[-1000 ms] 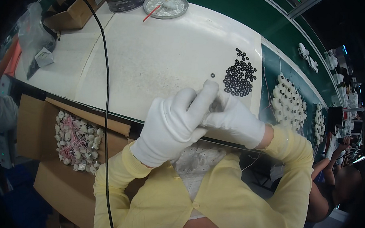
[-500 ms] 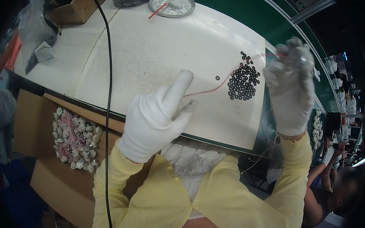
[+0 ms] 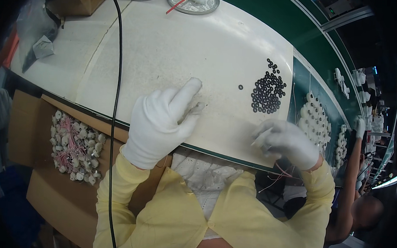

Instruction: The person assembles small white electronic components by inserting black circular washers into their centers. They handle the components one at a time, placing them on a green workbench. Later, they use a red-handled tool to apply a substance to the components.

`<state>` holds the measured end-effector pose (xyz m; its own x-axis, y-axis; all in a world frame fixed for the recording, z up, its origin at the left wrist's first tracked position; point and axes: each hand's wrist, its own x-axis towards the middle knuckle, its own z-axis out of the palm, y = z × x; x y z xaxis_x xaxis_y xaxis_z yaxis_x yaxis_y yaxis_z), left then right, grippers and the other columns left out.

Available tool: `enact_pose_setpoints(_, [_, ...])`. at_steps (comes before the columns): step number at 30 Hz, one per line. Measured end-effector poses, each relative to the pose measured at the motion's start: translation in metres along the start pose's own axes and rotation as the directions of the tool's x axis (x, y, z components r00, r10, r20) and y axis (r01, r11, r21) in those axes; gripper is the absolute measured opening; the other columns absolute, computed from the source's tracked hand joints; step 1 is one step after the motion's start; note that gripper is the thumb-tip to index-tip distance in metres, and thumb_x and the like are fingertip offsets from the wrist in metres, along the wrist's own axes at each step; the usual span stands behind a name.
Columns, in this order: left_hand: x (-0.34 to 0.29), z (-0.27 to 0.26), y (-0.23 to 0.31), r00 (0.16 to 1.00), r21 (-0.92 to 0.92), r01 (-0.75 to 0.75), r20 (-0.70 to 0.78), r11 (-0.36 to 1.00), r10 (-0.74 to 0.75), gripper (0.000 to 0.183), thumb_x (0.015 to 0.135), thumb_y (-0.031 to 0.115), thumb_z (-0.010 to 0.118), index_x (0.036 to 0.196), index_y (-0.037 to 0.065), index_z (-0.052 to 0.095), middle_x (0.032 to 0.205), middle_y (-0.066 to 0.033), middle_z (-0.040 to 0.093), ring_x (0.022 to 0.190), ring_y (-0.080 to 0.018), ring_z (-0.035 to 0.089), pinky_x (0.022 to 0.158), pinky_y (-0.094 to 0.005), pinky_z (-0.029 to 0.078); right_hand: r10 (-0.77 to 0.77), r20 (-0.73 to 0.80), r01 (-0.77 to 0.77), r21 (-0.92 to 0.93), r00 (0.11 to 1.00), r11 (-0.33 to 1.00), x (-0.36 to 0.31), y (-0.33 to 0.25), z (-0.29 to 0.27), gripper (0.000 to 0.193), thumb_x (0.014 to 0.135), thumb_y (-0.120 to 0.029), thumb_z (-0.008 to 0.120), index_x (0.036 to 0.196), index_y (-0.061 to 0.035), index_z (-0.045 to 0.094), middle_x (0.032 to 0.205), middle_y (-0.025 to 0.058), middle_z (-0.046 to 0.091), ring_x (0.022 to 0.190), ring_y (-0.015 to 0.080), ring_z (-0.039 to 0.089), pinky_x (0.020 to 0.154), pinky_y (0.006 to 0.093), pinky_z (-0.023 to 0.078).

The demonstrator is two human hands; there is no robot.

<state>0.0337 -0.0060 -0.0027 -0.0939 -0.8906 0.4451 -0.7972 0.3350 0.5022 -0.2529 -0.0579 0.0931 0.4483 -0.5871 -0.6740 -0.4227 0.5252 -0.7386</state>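
My left hand (image 3: 163, 117), in a white glove, hovers over the front edge of the white tabletop (image 3: 166, 50). Its index finger is stretched out and stands apart from the thumb, with nothing visible between them. My right hand (image 3: 287, 142), also gloved and blurred by motion, is at the table's front right corner with its fingers curled in. What it holds is too smeared to make out. Pink wires (image 3: 280, 172) hang just below it. Beyond that hand lies a pile of small black rings (image 3: 268, 94), with one loose ring (image 3: 241, 87) to its left.
White parts (image 3: 314, 119) stand in rows on the green surface at right. An open carton (image 3: 53, 201) at lower left holds white parts with pink wires (image 3: 74, 146). A black cable (image 3: 118, 75) crosses the view. A round metal lid (image 3: 193, 1) lies at the back. Another person (image 3: 350, 190) works at far right.
My right hand has come down and left, from beyond the ring pile to the front right corner. The red wire that ran between my hands no longer shows there. My left hand has barely shifted.
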Motion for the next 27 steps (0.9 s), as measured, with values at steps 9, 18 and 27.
enact_pose_setpoints(9, [-0.002,0.005,-0.003,0.998,-0.002,-0.03,-0.06,1.0,0.03,0.045,0.08,0.007,0.079,0.124,0.009,0.07,0.083,-0.0038,0.066,0.068,-0.0244,0.059,0.062,-0.037,0.049,0.121,-0.182,-0.183,-0.379,0.976,0.907,0.014,0.002,0.01,0.029,0.093,-0.017,0.073,0.114,0.0034,0.067,0.093,0.0055,0.075,0.083,0.01,0.067,0.074,0.0246,0.052])
enact_pose_setpoints(18, [-0.002,0.004,-0.002,0.998,0.004,-0.035,-0.061,0.999,0.036,0.042,0.08,0.008,0.08,0.121,0.009,0.071,0.083,-0.0031,0.066,0.069,-0.0245,0.059,0.063,-0.037,0.049,-0.54,-0.277,0.13,-0.792,0.794,0.597,0.02,0.04,-0.003,0.033,0.088,-0.029,0.079,0.108,-0.0049,0.069,0.076,0.0076,0.073,0.067,0.0215,0.071,0.066,0.0312,0.055])
enact_pose_setpoints(27, [-0.002,0.005,-0.002,0.997,0.004,-0.036,-0.065,0.999,0.036,0.038,0.08,0.008,0.08,0.117,0.008,0.072,0.081,-0.003,0.065,0.068,-0.0239,0.058,0.061,-0.0367,0.047,-0.715,0.052,0.192,-0.974,0.698,0.117,0.012,0.036,0.0,0.025,0.084,-0.024,0.08,0.103,-0.0123,0.069,0.069,0.0016,0.069,0.056,0.0216,0.065,0.056,0.0337,0.047])
